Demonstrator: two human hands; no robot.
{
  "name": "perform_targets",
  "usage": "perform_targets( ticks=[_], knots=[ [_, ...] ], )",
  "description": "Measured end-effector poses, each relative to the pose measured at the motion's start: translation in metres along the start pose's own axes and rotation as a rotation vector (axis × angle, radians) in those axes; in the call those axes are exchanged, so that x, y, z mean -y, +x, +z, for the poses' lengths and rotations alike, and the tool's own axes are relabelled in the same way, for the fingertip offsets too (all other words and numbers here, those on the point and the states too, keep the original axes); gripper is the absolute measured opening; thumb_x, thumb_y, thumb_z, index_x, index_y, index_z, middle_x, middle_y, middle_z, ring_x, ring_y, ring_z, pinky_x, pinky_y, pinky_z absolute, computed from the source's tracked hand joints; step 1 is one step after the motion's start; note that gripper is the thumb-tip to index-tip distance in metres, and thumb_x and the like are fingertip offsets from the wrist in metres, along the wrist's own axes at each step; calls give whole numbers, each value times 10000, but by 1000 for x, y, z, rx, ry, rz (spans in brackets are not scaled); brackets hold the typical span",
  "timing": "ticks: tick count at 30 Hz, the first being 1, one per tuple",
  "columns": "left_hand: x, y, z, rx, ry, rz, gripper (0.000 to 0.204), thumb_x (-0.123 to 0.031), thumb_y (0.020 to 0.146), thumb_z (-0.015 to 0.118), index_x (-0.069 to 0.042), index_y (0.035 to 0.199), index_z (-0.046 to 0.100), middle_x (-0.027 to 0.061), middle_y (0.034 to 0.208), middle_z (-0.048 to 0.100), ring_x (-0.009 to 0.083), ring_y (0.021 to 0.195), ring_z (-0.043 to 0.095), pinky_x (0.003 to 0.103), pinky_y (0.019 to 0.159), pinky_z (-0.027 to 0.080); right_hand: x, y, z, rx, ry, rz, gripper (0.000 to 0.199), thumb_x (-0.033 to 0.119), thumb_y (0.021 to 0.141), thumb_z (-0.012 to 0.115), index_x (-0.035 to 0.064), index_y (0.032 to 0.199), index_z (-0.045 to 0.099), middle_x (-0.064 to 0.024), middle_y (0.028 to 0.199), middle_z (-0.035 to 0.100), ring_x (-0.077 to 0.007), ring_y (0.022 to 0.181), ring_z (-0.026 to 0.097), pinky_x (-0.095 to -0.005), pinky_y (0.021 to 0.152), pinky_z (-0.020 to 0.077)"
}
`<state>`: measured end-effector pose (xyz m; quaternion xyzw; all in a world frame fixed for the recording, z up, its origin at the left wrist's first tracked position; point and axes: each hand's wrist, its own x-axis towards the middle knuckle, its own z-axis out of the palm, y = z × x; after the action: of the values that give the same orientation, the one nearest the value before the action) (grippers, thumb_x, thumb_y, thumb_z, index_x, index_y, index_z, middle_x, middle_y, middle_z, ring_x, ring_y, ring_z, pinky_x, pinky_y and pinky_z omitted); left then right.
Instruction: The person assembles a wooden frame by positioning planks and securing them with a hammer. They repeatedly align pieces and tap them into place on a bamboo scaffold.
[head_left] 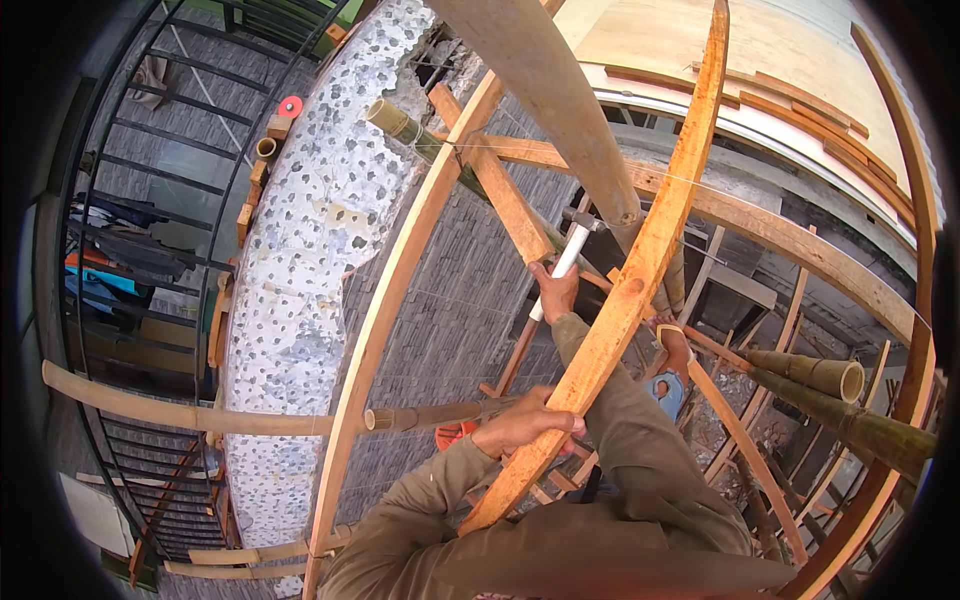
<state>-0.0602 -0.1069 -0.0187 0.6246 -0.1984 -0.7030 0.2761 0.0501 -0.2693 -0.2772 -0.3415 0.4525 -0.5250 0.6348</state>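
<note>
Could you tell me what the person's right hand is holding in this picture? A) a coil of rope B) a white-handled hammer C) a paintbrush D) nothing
B: the right hand grips the white handle of a hammer raised by the wooden plank, which the left hand grasps.

Left hand (525, 422): closed around the slanted wooden plank (640, 260).
Right hand (556, 290): a white-handled hammer (567, 255) is gripped, raised against a timber brace (500, 190).
Backdrop: speckled concrete wall (310, 250), bamboo poles (830, 395).

You get even, soft daylight, brightest at the upper right; sharp focus throughout, straight edges bowing toward the black rim.
</note>
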Motion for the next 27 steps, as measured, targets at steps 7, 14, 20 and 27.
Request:
perform_targets(
  ticks=[7, 14, 20, 27],
  knots=[
    [0, -1, -2, 35, -28, 28, 387, -185, 853, 756, 51, 1095, 568, 99, 904, 634, 149, 653, 665, 294, 562, 551, 25, 21, 20, -15, 87, 91, 528, 80, 854, 757, -88, 1191, 386, -187, 1101, 557, -239, 896, 673, -355, 701, 635],
    [5, 0, -1, 30, -39, 47, 359, -200, 842, 750, 21, 1077, 592, 76, 841, 632, 121, 621, 646, 285, 532, 531, 93, 84, -4, 50, -19, -159, 558, 159, 811, 780, -111, 1174, 454, -218, 998, 644, -328, 876, 689, -426, 772, 542],
    [11, 6, -4, 68, -30, 55, 424, -265, 820, 763, 18, 1087, 596, 56, 821, 628, 120, 587, 628, 275, 503, 517, 99, 118, -41, 14, -209, -633, 401, 106, 825, 760, -48, 1090, 502, -141, 1002, 586, -229, 868, 652, -349, 744, 544],
    [17, 7, -5, 47, 30, 91, 558, -336, 798, 777, 47, 1157, 589, 50, 806, 630, 128, 572, 623, 279, 485, 509, 116, 125, -44, 114, -287, -586, 471, 88, 804, 712, -49, 1215, 526, -219, 1118, 613, -354, 1075, 599, -438, 972, 430]
  ],
)
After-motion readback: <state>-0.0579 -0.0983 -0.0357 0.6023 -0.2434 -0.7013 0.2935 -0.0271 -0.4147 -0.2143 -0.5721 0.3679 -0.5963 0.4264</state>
